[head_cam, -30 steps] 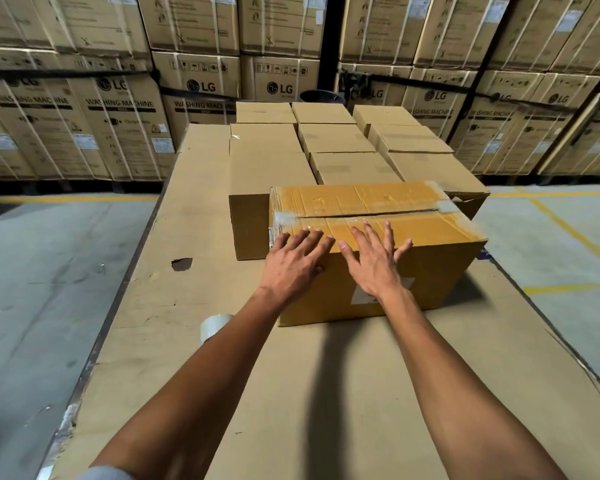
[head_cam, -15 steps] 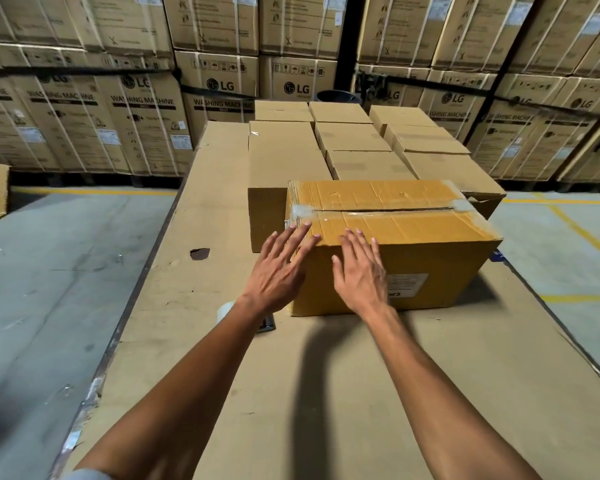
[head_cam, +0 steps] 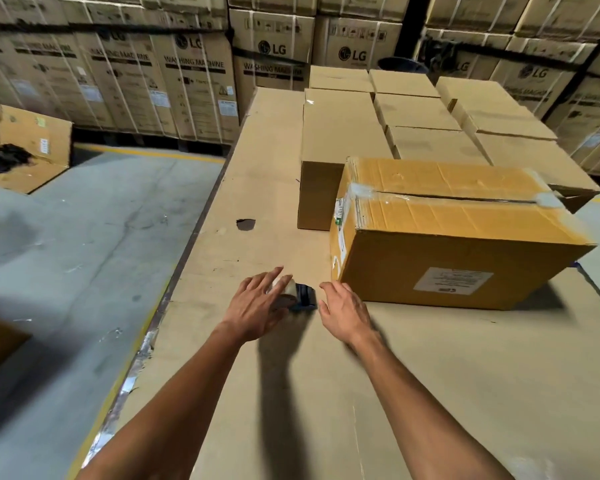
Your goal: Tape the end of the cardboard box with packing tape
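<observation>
A yellowish cardboard box (head_cam: 458, 237) lies on the cardboard-covered table (head_cam: 257, 168), with clear tape along its top seam and a white label on its near side. Just left of the box's near corner lies a packing tape dispenser (head_cam: 300, 296), a clear roll on a dark blue frame. My left hand (head_cam: 257, 306) rests over the roll with fingers spread; it partly hides the roll, and a grip does not show. My right hand (head_cam: 343, 311) hovers open just right of the dispenser, apart from the box.
Several plain brown boxes (head_cam: 340, 133) stand in rows behind the yellowish box. A small hole (head_cam: 246, 224) marks the table surface. The table's left edge drops to a grey floor. An open carton (head_cam: 25, 147) lies on the floor at left. Stacked washing-machine cartons (head_cam: 187, 81) wall the back.
Both hands have left the top of the box and moved down-left to the tape dispenser. The view has swung left, so the box now sits to the right.
</observation>
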The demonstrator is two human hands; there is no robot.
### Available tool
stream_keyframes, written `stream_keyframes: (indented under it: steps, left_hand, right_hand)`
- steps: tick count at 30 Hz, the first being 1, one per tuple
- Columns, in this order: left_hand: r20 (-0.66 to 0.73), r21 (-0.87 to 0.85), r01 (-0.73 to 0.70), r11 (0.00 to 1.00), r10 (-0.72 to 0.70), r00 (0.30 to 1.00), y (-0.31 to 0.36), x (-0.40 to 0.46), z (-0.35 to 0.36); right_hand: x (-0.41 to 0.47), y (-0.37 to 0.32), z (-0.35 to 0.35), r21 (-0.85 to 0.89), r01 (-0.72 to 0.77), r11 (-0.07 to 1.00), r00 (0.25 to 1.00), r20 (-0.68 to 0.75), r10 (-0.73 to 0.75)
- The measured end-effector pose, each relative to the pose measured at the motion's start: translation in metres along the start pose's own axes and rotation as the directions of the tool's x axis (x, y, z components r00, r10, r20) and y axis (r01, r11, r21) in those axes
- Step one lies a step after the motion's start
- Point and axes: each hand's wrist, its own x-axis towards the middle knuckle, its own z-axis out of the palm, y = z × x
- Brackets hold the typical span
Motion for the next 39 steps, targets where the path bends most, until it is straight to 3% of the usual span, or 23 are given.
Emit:
stream_keyframes:
  steps: [3, 8, 14, 26, 33, 39]
  left_hand:
    - [0.049, 0.009, -0.006, 1.0, 0.006, 0.999, -0.009, 0.003, 0.008]
    - [0.051, -0.036, -0.052, 0.998, 0.054, 0.997, -0.015, 0.018, 0.023]
    - [-0.012, -0.138, -0.058, 0.989, 0.057, 0.998, -0.022, 0.025, 0.041]
    - [-0.074, -0.216, -0.044, 0.975, 0.029, 0.997, -0.025, 0.02, 0.048]
    - [-0.068, -0.15, -0.08, 0.985, 0.071, 0.995, -0.027, 0.021, 0.044]
    - [-0.124, -0.128, -0.124, 0.984, 0.108, 0.986, -0.009, 0.028, 0.041]
  right_hand:
    - [0.018, -0.003, 0.013, 0.081, -0.112, 0.99, 0.982, 0.164, 0.097]
    - [0.043, -0.004, 0.042, 0.278, -0.332, 0.901, 0.94, 0.172, 0.294]
    - [0.064, -0.007, 0.061, 0.44, -0.48, 0.759, 0.875, 0.174, 0.452]
    - [0.064, -0.006, 0.074, 0.491, -0.564, 0.664, 0.802, 0.135, 0.582]
    - [0.06, -0.002, 0.079, 0.59, -0.613, 0.526, 0.752, 0.233, 0.616]
    - [0.061, -0.003, 0.077, 0.594, -0.599, 0.536, 0.757, 0.203, 0.621]
